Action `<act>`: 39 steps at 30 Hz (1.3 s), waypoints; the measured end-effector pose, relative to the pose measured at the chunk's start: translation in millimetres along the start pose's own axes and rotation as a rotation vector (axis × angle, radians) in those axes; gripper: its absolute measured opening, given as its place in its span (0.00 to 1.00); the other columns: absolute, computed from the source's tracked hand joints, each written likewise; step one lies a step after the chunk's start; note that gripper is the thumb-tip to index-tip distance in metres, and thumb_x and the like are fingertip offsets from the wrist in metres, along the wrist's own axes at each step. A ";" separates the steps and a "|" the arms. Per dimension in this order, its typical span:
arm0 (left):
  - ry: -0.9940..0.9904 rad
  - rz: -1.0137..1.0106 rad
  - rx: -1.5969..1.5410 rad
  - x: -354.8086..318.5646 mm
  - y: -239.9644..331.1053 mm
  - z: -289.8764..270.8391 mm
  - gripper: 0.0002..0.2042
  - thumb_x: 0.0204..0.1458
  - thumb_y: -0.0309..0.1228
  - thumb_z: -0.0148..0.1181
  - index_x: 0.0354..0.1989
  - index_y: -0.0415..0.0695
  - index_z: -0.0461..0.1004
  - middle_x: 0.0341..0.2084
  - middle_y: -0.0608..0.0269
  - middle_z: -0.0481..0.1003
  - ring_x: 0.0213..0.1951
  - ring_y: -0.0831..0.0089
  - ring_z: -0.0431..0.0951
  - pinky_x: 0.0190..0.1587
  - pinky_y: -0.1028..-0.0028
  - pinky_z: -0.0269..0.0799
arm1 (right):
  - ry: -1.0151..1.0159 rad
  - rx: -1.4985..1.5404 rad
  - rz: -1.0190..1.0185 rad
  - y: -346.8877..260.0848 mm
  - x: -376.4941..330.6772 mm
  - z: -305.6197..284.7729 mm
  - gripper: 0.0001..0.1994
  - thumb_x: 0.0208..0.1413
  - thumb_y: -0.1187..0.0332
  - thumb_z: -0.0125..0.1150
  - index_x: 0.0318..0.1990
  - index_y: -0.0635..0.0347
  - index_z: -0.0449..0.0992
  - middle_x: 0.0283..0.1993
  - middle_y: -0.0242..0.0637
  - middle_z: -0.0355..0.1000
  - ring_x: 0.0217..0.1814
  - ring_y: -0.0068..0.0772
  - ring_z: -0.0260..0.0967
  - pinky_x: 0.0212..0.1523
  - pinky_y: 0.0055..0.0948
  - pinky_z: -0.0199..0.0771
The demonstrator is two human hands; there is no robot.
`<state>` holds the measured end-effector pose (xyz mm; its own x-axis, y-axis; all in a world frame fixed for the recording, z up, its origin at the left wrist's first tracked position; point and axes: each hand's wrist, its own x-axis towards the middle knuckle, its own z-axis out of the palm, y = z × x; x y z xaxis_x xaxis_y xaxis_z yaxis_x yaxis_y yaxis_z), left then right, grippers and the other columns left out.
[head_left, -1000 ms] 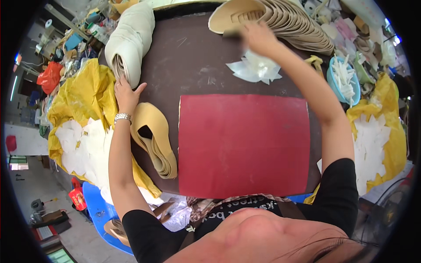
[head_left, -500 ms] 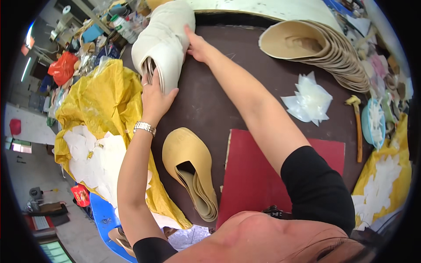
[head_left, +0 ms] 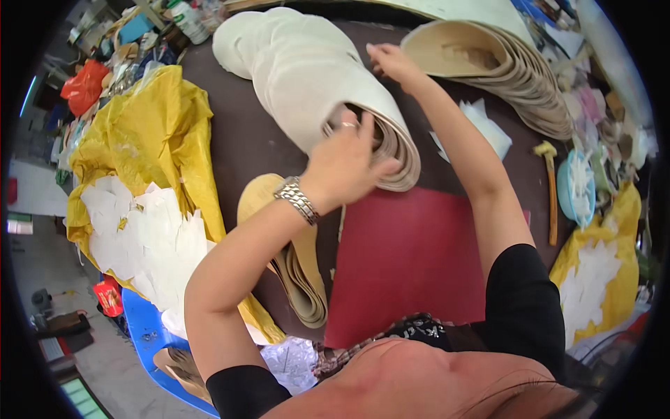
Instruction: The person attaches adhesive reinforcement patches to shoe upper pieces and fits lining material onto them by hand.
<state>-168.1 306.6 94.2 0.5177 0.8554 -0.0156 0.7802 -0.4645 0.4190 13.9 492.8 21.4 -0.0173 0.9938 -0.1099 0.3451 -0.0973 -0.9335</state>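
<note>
A long stack of nested white shoe uppers [head_left: 293,77] lies slantwise across the dark table, its opening toward me. My left hand [head_left: 349,157], with a ring and a metal watch, is over that opening. Its fingers are spread and slightly blurred, the tips at the opening's edge; its thumb points right. My right hand [head_left: 394,64] is beside the stack's far right side, fingers partly bent and holding nothing I can see. Whether it touches the stack is unclear. A smaller tan stack of uppers [head_left: 307,269] lies below my left forearm, partly hidden by it.
A beige stack of uppers [head_left: 453,49] curves along the far right. White sheet pieces [head_left: 485,129] lie under my right forearm. A red board [head_left: 412,265] is in front of me. A hammer [head_left: 551,199] and a blue basket [head_left: 578,188] are at right, a yellow sack [head_left: 150,133] at left.
The white stack has moved right and nearer me, turning slantwise and spreading out lengthwise. Both hands have moved right; the right hand has come off the stack's side or loosened from it.
</note>
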 end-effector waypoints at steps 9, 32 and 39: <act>0.347 0.130 -0.223 -36.8 -4.7 -0.2 0.13 0.51 0.26 0.56 0.45 0.38 0.72 0.43 0.50 0.71 0.43 0.53 0.73 0.45 0.65 0.69 | 0.026 -0.782 -1.325 20.9 -230.8 -27.7 0.10 0.43 0.64 0.66 0.30 0.54 0.72 0.33 0.29 0.69 0.36 0.29 0.67 0.37 0.28 0.63; 0.367 -0.053 -0.424 -149.6 116.1 80.8 0.23 0.57 0.30 0.50 0.60 0.33 0.59 0.61 0.43 0.57 0.64 0.51 0.55 0.64 0.61 0.49 | -0.762 -0.843 -0.808 -36.4 -452.6 -101.3 0.13 0.48 0.65 0.58 0.36 0.68 0.71 0.24 0.42 0.71 0.32 0.43 0.73 0.41 0.40 0.69; -0.059 0.207 -0.232 -113.9 142.6 111.1 0.17 0.59 0.35 0.48 0.54 0.42 0.68 0.56 0.52 0.66 0.60 0.55 0.63 0.61 0.56 0.53 | -0.099 -0.474 -0.306 24.0 -329.3 -187.9 0.12 0.50 0.64 0.62 0.35 0.64 0.74 0.30 0.41 0.74 0.31 0.34 0.72 0.33 0.31 0.71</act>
<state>-76.8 117.5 54.9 0.6816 0.7305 0.0419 0.5588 -0.5566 0.6147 204.3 173.4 99.3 -0.2621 0.9610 0.0885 0.6937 0.2514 -0.6750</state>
